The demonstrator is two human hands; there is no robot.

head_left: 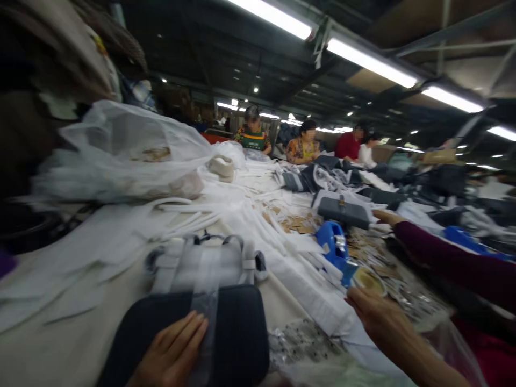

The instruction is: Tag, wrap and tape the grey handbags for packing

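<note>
A dark padded bag (242,333) lies on the table at the bottom, with blurred light-coloured straps and padding (173,269) beyond it. A clear strip (207,290) runs over both. My left hand (173,349) rests flat on the bag, fingers extended, its fingertips at the strip's edge. To the right, my right hand (366,306) has its fingers pressed together beside a blue tape dispenser (332,244). What the fingertips hold there, if anything, is too blurred to tell.
White strips (258,226) and sheets cover the middle. A plastic bag (133,140) is piled at left. Another person's purple sleeve (447,258) reaches in from the right towards a grey bag (342,209). Several people sit at the far side.
</note>
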